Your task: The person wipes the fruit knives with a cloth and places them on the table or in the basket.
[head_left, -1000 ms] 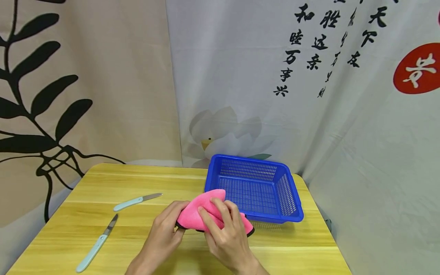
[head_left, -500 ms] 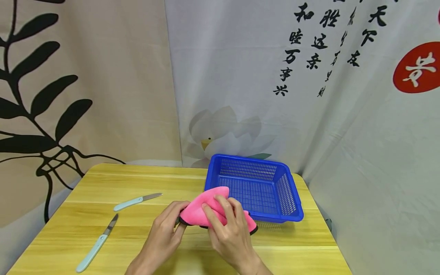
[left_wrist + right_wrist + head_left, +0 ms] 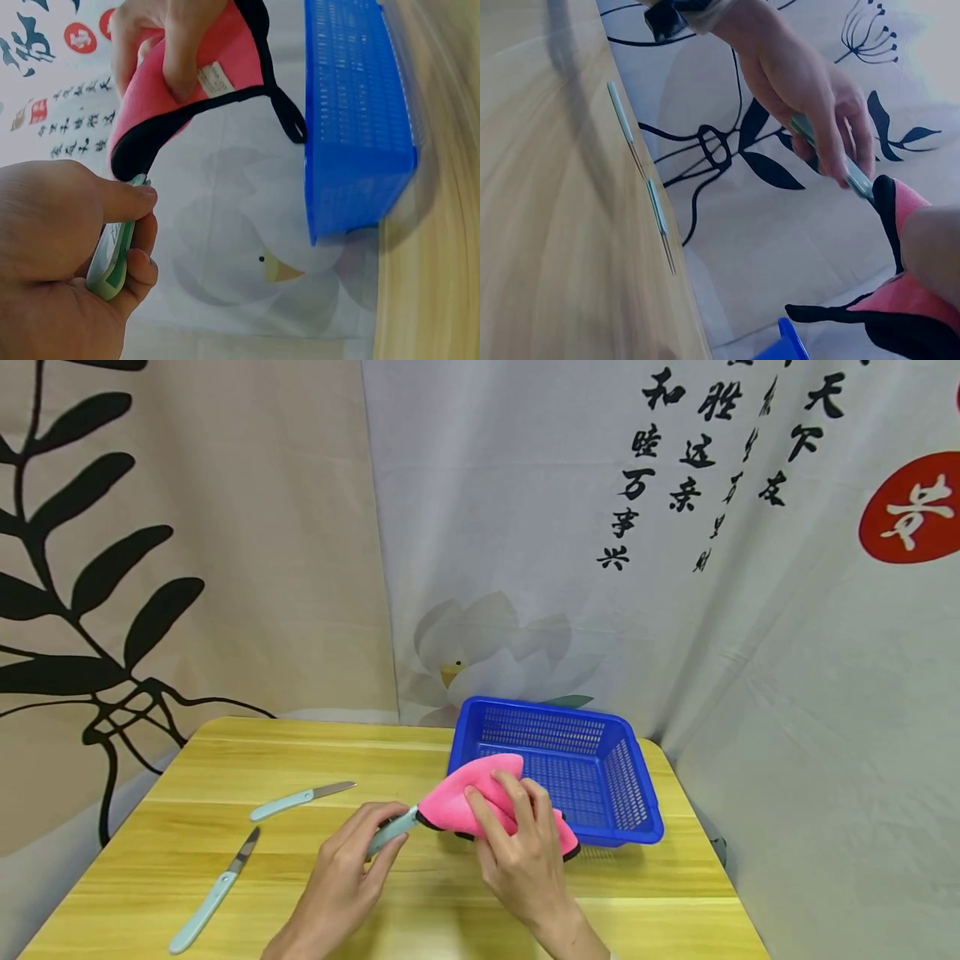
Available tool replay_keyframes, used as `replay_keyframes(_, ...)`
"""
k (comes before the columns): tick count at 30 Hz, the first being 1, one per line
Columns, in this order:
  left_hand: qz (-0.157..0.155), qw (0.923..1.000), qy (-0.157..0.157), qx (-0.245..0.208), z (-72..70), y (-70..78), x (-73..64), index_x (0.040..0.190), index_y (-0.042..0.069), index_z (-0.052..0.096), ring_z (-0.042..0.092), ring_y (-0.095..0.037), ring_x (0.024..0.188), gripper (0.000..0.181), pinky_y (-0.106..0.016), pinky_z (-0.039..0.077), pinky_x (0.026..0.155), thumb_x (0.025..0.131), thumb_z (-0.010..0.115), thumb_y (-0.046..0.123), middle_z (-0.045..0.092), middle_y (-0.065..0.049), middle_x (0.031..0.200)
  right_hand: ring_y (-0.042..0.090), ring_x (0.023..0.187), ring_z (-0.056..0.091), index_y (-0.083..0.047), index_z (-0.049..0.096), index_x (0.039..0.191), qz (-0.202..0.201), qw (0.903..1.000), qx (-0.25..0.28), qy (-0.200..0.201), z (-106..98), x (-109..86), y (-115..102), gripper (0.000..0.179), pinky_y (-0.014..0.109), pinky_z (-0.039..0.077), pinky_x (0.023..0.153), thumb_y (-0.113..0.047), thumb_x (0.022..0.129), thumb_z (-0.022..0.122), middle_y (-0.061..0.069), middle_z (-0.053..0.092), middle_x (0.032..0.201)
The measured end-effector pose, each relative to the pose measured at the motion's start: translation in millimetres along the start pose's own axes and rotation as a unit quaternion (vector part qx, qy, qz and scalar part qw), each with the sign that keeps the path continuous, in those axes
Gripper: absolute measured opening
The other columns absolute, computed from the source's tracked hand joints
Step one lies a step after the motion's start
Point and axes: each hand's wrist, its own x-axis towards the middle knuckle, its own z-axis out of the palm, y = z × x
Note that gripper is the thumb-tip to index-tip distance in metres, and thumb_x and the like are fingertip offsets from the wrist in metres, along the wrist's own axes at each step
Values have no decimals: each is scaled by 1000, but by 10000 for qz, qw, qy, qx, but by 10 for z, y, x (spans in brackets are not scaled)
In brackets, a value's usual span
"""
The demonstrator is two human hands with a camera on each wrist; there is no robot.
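Note:
My left hand (image 3: 337, 872) grips a small knife by its pale blue-green handle (image 3: 392, 832), which angles up to the right. A pink cloth (image 3: 461, 793) with black edging is folded over the blade, hiding it. With thumb and fingers, my right hand (image 3: 521, 864) pinches the cloth from the near side. In the left wrist view the handle (image 3: 112, 255) lies between thumb and curled fingers, its far end right at the cloth's black edge. A white label (image 3: 215, 79) and a black loop (image 3: 286, 116) show on the cloth.
A blue perforated basket (image 3: 555, 777) stands at the back right of the wooden table (image 3: 637, 918), partly behind the cloth. Two more knives with matching handles lie on the left: one farther back (image 3: 300, 801), one nearer (image 3: 213, 893). Printed curtains (image 3: 487, 527) hang behind.
My right hand and the cloth have moved right and slightly up, away from the left hand. The knife handle, hidden earlier, now shows between them. The left hand has shifted slightly left.

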Motion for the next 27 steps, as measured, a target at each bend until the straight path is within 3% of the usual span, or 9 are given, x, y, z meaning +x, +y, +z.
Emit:
replay_keyframes(7,-73,9999,-111,94,-140,-111,-78,128,10,75,80,-13,102,46,-6,59,91,90,87,-13,79,4,122,43,108,60,-10,81,129,390,9991,6,-159,-27,-26,167,46,52,57,87,-6,85,66,24,70,136)
replay_keyframes(16,-12,9995,46,318,-208,-217,-141,126,10,76,79,-13,97,46,-5,58,87,88,90,-11,80,1,120,43,108,59,-10,80,130,480,9986,105,-198,-58,-21,181,51,53,58,87,-4,81,70,25,70,136)
replay_keyframes(19,-28,9990,163,411,-156,-213,-123,125,10,77,77,-10,97,46,-6,58,85,86,91,-10,80,2,118,43,109,61,-9,81,129,277,9994,149,-127,-39,-14,89,45,51,57,89,-5,86,67,24,71,135)
replay_keyframes(23,2,9988,235,440,-70,-167,-75,124,10,78,76,-9,96,46,-12,60,82,86,92,-10,81,1,117,42,110,63,-9,82,128,-67,9998,160,-43,-4,-5,-44,35,49,55,93,-9,101,59,24,72,133)
replay_keyframes(27,85,9991,275,310,9,-115,-16,125,9,78,79,-14,99,50,-11,61,88,83,92,-15,82,1,118,41,112,64,-11,82,127,-253,9996,127,-75,20,-8,-148,34,47,54,95,-14,109,54,23,73,133)
